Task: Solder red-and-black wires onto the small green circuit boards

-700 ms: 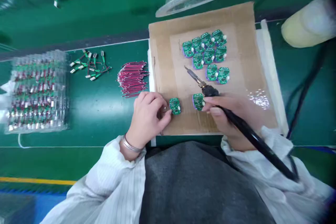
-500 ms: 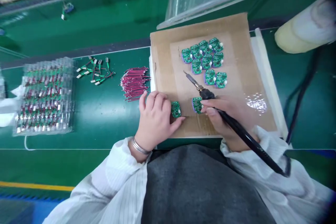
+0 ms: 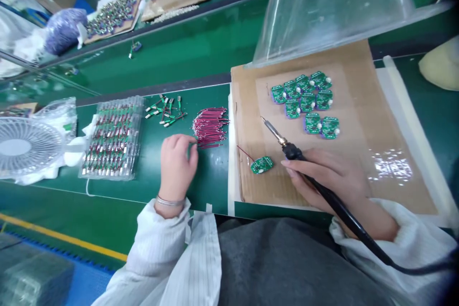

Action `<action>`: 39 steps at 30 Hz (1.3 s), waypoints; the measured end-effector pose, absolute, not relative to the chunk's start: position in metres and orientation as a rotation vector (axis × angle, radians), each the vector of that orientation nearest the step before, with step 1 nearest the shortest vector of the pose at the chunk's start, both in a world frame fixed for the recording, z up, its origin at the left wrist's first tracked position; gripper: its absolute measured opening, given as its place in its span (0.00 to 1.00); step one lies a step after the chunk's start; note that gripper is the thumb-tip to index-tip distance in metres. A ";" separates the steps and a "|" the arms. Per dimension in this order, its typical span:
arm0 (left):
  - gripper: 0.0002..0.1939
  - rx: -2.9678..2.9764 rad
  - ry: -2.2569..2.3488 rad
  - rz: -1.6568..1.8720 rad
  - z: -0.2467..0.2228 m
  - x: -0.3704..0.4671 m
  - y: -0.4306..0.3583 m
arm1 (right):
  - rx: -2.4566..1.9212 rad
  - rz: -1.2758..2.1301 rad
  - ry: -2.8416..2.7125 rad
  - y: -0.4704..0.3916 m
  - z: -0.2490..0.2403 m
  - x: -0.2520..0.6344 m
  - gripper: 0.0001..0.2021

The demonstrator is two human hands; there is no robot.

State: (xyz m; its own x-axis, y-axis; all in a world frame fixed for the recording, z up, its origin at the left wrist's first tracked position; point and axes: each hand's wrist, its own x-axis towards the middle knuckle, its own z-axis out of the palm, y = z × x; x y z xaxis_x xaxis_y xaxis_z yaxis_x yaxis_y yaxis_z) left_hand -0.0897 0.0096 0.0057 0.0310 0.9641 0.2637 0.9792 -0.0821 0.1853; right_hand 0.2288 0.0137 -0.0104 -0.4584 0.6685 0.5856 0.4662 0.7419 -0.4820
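Your right hand (image 3: 289, 165), angled toward 10 o'clock, grips the soldering iron (image 3: 293, 152) over the cardboard (image 3: 351, 167); its long axis and tip point between 10 and 11. Your left hand (image 3: 176, 165) is curled near the red wires (image 3: 211, 126), at its 1 o'clock; whether it grasps anything cannot be determined.

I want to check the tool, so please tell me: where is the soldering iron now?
In the head view, the soldering iron is in the right hand, over the cardboard, its tip pointing toward the upper left.
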 end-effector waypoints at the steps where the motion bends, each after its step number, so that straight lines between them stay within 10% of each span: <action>1: 0.05 -2.158 -2.134 -0.445 0.004 -0.104 0.015 | -0.852 0.317 -2.132 0.014 -0.011 0.229 0.19; 14: 0.03 -2.018 -2.364 -0.294 -0.023 -0.170 0.074 | -0.872 0.288 -2.106 0.013 -0.012 0.231 0.17; 27: 0.06 -2.146 -2.592 -1.708 0.033 -0.094 0.009 | -1.001 0.339 -2.514 0.015 -0.017 0.208 0.16; 39: 0.08 -3.080 -2.532 -1.343 0.016 -0.018 -0.015 | -1.188 0.498 -2.110 0.003 0.007 0.210 0.05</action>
State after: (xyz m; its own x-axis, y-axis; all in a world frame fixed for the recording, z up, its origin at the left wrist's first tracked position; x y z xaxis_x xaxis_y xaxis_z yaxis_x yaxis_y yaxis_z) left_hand -0.0182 -0.0153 0.0162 0.3112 0.9332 -0.1797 0.3746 0.0533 0.9257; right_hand 0.2103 0.0027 0.0070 -0.3722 0.8567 0.3571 0.6064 0.5157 -0.6052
